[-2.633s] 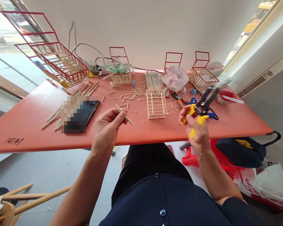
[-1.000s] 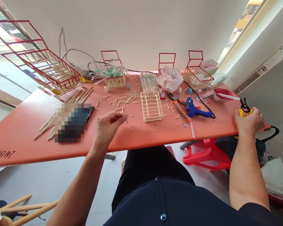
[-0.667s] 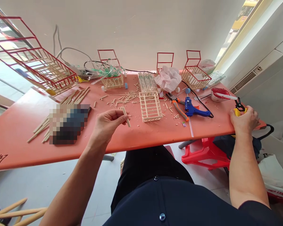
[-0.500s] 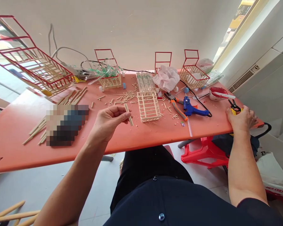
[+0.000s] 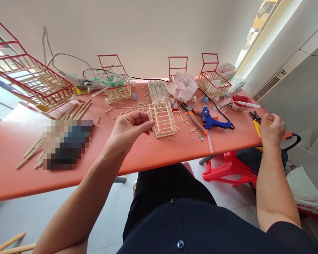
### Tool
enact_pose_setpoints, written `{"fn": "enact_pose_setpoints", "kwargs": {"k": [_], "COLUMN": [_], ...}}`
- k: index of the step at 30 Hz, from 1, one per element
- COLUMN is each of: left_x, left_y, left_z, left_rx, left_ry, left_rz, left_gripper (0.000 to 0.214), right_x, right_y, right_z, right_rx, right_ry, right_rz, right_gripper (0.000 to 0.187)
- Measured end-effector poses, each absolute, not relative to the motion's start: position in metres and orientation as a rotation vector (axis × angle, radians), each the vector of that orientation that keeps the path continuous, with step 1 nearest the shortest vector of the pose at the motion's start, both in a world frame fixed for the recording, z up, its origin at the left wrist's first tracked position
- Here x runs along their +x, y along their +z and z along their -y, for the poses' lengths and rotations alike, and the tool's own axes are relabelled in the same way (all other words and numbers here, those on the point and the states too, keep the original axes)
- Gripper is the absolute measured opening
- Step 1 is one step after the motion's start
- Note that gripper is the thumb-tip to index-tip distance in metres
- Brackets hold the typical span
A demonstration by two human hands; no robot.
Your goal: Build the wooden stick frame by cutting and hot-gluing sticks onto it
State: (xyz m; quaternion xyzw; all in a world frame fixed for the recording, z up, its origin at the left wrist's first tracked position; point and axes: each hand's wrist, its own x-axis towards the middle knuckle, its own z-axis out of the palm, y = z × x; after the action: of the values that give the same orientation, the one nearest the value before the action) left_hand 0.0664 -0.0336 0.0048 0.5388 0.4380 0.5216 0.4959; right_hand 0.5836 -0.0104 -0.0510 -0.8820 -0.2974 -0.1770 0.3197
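Observation:
My left hand point(image 5: 134, 128) pinches a few short wooden sticks point(image 5: 152, 124) between thumb and fingers. They are held upright at the left side of a small wooden slatted frame point(image 5: 164, 121), overlapping it in view; contact is unclear. Far to the right, my right hand point(image 5: 272, 129) is loosely curled at the table edge, thumb and forefinger slightly apart. Beside and partly under it lie yellow-handled pliers point(image 5: 256, 128), their dark jaws pointing away from me. The hand hides part of the handles, and nothing shows between its fingers.
A blue glue gun point(image 5: 214, 121) and orange-grey pliers point(image 5: 197, 121) lie right of the frame. Behind stand small red-rimmed baskets point(image 5: 216, 83), glue sticks point(image 5: 159, 91) and a red-stained bowl point(image 5: 241, 102). Long sticks point(image 5: 33, 146) and a blurred object point(image 5: 67, 144) lie left.
My left hand has moved right with the sticks, up to the frame's left side. My right hand has shifted off the yellow-handled pliers, so more of a handle shows.

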Motion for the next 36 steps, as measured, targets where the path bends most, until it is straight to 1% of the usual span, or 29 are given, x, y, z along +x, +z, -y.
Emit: {"fn": "enact_pose_setpoints", "kwargs": {"k": [3, 4, 5, 6, 7, 8, 9, 11, 13, 15, 17, 19, 23, 27, 31, 34, 36], "left_x": [0.069, 0.07, 0.072, 0.073, 0.075, 0.077, 0.079, 0.083, 0.085, 0.086, 0.085, 0.083, 0.083, 0.086, 0.081, 0.073, 0.068], "left_y": [0.008, 0.01, 0.011, 0.011, 0.012, 0.013, 0.013, 0.013, 0.011, 0.01, 0.008, 0.007, 0.002, -0.002, -0.004, -0.009, -0.015], "left_z": [0.034, 0.034, 0.035, 0.035, 0.036, 0.037, 0.038, 0.038, 0.037, 0.036, 0.035, 0.034, 0.032, 0.03, 0.035, 0.042, 0.047], "left_rx": [1.268, 1.264, 1.268, 1.28, 1.299, 1.32, 1.34, 1.377, 1.411, 1.449, 1.494, 1.528, 1.537, 1.527, 1.619, 1.739, 1.854], "left_ry": [1.254, 1.238, 1.221, 1.205, 1.194, 1.188, 1.186, 1.183, 1.182, 1.195, 1.22, 1.235, 1.225, 1.241, 1.333, 1.418, 1.441], "left_rz": [-1.045, -1.042, -1.041, -1.042, -1.044, -1.046, -1.046, -1.04, -1.04, -1.056, -1.085, -1.099, -1.064, -1.038, -1.151, -1.305, -1.324], "left_gripper": [0.048, 0.051, 0.054, 0.056, 0.056, 0.056, 0.055, 0.053, 0.052, 0.049, 0.046, 0.044, 0.04, 0.037, 0.023, 0.015, 0.011], "right_x": [0.58, 0.574, 0.563, 0.548, 0.529, 0.507, 0.482, 0.429, 0.379, 0.341, 0.315, 0.298, 0.284, 0.284, 0.286, 0.283, 0.28], "right_y": [-0.038, -0.032, -0.024, -0.016, -0.007, 0.002, 0.011, 0.027, 0.039, 0.047, 0.05, 0.051, 0.047, 0.045, 0.054, 0.061, 0.063], "right_z": [0.01, 0.012, 0.015, 0.019, 0.023, 0.027, 0.031, 0.034, 0.03, 0.021, 0.011, 0.002, -0.009, -0.021, -0.039, -0.051, -0.055], "right_rx": [-2.261, -2.223, -2.135, -2.011, -1.875, -1.72, -1.556, -1.282, -1.187, -1.094, -0.983, -0.904, -0.861, -0.89, -0.99, -1.161, -1.268], "right_ry": [-0.526, -0.546, -0.556, -0.524, -0.466, -0.369, -0.247, 0.015, 0.264, 0.473, 0.667, 0.817, 0.998, 1.056, 1.025, 0.956, 0.904], "right_rz": [0.744, 0.739, 0.768, 0.861, 0.969, 1.146, 1.32, 1.576, 1.742, 1.886, 2.01, 2.073, 2.086, 2.128, 2.209, 2.277, 2.293], "right_gripper": [0.06, 0.062, 0.059, 0.051, 0.039, 0.028, 0.02, 0.017, 0.024, 0.036, 0.048, 0.053, 0.05, 0.045, 0.037, 0.028, 0.025]}}
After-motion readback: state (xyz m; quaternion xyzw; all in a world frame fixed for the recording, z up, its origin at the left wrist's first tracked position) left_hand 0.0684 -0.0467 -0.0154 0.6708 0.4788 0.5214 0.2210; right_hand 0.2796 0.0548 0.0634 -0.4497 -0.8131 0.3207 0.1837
